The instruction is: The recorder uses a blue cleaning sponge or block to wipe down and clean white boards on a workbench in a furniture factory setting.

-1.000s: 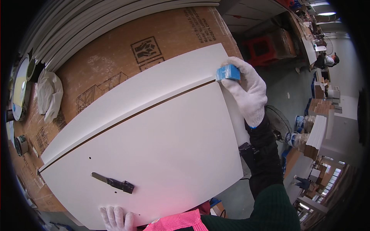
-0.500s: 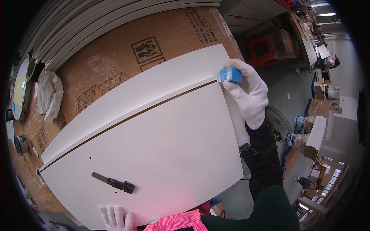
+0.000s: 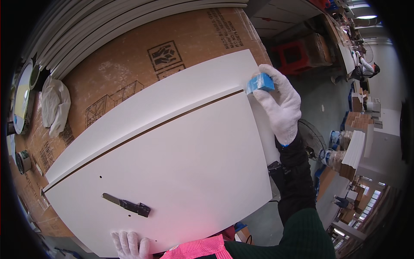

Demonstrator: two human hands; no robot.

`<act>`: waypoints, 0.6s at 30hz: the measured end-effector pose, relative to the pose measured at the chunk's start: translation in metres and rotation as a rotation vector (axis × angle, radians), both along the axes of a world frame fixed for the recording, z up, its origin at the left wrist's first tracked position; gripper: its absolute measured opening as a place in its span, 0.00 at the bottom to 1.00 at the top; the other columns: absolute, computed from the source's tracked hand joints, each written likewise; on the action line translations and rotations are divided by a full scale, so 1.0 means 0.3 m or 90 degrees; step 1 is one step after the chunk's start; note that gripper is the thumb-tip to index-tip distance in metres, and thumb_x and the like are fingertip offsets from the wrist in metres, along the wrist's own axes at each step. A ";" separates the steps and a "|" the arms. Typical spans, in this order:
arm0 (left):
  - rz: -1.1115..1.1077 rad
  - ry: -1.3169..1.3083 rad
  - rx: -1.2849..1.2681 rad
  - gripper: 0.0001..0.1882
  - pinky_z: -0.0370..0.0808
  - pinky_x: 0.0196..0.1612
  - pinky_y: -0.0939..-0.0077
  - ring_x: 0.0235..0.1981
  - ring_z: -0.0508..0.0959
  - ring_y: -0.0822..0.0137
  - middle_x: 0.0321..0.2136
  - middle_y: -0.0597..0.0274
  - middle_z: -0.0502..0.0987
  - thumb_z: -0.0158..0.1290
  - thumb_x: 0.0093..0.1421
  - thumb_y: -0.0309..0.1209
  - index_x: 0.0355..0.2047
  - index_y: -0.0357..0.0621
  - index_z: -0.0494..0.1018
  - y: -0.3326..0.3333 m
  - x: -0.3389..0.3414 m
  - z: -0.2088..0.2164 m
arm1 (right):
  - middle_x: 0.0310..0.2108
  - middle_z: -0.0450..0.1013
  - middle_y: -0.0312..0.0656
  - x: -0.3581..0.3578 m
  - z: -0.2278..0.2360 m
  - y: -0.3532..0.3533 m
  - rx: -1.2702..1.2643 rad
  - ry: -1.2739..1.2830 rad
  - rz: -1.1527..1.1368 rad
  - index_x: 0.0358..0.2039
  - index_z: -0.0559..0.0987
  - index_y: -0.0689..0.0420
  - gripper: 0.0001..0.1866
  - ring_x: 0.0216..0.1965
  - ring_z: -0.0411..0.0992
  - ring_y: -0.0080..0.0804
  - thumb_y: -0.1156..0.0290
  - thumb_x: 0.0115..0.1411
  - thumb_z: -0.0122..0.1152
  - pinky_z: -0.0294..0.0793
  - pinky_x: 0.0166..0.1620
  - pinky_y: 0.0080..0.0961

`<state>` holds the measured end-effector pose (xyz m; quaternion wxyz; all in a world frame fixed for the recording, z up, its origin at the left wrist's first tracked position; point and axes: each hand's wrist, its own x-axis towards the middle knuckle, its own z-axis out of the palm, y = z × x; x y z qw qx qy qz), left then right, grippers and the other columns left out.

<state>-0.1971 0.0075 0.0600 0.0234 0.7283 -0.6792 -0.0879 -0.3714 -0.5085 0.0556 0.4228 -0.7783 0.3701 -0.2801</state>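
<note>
A small blue block [image 3: 261, 83], pale and scuffed on one side, is pinched between the thumb and fingers of my right hand [image 3: 282, 105] in a white glove. I hold it at the right end of a raised strip [image 3: 146, 126] that runs across a large white panel [image 3: 185, 172]. A dark slit follows the strip's near side. My left hand [image 3: 130, 245], also gloved, rests with fingers stretched out on the panel's near edge. Between that hand and the strip lies a knife [image 3: 127, 205] with a flat blade and black-taped handle. A few small holes dot the panel nearby.
Brown cardboard [image 3: 116, 64] lies under the panel. Stacked white boards [image 3: 108, 21] line the far left, near a crumpled white cloth [image 3: 55, 105] and a small tin [image 3: 23, 162]. To the right stand a floor fan [image 3: 311, 138] and a red stool [image 3: 291, 56]. Other people are in the background.
The blue block has shifted slightly right and tilted in my right hand's fingers. My left hand, the panel and the knife have stayed in place.
</note>
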 end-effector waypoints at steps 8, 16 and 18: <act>-0.013 -0.008 0.003 0.15 0.62 0.62 0.25 0.64 0.63 0.32 0.60 0.41 0.69 0.56 0.60 0.40 0.46 0.50 0.76 0.004 0.005 -0.002 | 0.49 0.76 0.43 -0.004 -0.001 -0.005 0.023 0.011 -0.009 0.56 0.77 0.57 0.24 0.54 0.73 0.33 0.74 0.58 0.69 0.72 0.60 0.32; -0.030 -0.020 0.000 0.18 0.62 0.62 0.24 0.65 0.62 0.31 0.61 0.40 0.67 0.55 0.61 0.42 0.48 0.50 0.75 0.008 0.008 -0.005 | 0.49 0.76 0.44 -0.010 0.001 -0.003 0.059 -0.020 -0.006 0.55 0.77 0.59 0.23 0.53 0.74 0.33 0.75 0.58 0.68 0.71 0.60 0.31; -0.025 -0.016 0.001 0.18 0.62 0.61 0.24 0.65 0.62 0.31 0.61 0.40 0.67 0.56 0.61 0.44 0.48 0.50 0.75 0.008 0.007 -0.004 | 0.49 0.76 0.44 -0.005 -0.003 -0.004 0.045 -0.004 -0.008 0.55 0.77 0.59 0.23 0.53 0.74 0.33 0.75 0.58 0.68 0.72 0.60 0.31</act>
